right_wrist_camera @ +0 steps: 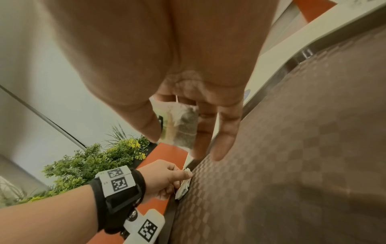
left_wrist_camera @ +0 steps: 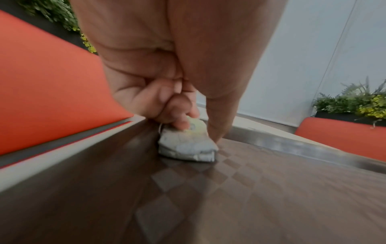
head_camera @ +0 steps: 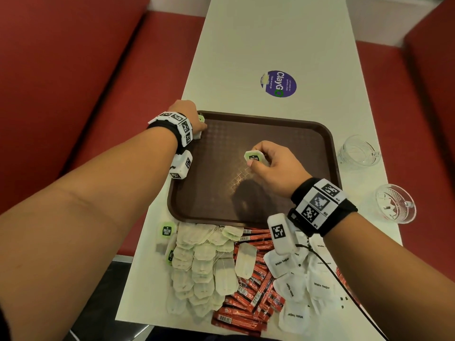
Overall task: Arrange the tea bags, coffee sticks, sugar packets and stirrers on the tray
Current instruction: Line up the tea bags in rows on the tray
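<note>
A brown tray (head_camera: 283,124) lies on the white table. My left hand (head_camera: 189,116) holds a tea bag (left_wrist_camera: 185,145) down on the tray's far left corner, fingers curled over it. My right hand (head_camera: 273,161) hovers over the tray's middle and pinches another tea bag (head_camera: 254,157) with a green tag; the right wrist view shows its pouch (right_wrist_camera: 185,128) between thumb and fingers. In front of the tray lie a heap of tea bags (head_camera: 204,262), red coffee sticks (head_camera: 253,291) and white sugar packets (head_camera: 295,286). No stirrers show.
Two glass cups (head_camera: 359,153) (head_camera: 395,203) stand right of the tray. A purple sticker (head_camera: 279,83) is on the table beyond it. Red benches (head_camera: 61,82) run along both sides. A black cable (head_camera: 344,286) trails over the sugar packets.
</note>
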Available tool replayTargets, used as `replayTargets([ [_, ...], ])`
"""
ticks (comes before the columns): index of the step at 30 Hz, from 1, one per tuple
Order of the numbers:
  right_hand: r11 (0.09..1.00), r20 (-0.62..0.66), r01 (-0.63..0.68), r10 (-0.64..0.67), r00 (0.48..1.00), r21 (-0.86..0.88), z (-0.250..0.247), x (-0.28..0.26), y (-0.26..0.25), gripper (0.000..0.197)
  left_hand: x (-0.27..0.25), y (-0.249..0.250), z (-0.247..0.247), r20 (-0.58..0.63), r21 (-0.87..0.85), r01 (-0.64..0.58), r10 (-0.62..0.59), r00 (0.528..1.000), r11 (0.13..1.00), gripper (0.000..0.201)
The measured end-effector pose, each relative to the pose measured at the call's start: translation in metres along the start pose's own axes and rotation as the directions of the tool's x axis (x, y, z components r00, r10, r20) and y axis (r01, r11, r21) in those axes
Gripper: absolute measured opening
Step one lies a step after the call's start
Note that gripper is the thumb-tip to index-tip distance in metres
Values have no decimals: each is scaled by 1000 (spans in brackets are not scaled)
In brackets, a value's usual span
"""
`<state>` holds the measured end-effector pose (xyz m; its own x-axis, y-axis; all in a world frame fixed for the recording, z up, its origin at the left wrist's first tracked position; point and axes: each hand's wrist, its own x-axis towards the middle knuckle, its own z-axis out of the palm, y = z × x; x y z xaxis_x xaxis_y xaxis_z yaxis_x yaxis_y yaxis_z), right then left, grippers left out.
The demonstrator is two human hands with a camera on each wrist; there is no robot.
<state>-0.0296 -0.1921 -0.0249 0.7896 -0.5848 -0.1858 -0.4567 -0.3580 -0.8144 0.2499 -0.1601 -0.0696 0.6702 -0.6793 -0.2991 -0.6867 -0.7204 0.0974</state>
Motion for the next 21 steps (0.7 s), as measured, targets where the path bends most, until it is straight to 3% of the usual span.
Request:
replayTargets([
  [2, 999, 41, -9, 7, 999, 52, 0, 0, -2, 10, -6, -1, -6, -9, -54, 6, -7, 1000, 998, 50],
  [5, 999, 37, 13, -15, 999, 41, 1, 2, -4, 11, -30, 0, -24, -100, -199, -150, 132, 986, 968, 41],
  [10, 998, -7, 55, -55, 998, 6, 7, 9, -8, 15, -107, 11, -53, -180, -468, -470, 440, 880, 748, 26],
  [13, 997, -13, 77, -77, 997, 19, 11, 10, -15, 15, -134, 14, -51, -134, -438, -566, 572, 809, 698, 23],
  [21, 999, -13, 49, -49, 999, 14, 19, 8, -21, 12, -145, 6, -44, -221, -362, -626, 589, 777, 690, 3],
])
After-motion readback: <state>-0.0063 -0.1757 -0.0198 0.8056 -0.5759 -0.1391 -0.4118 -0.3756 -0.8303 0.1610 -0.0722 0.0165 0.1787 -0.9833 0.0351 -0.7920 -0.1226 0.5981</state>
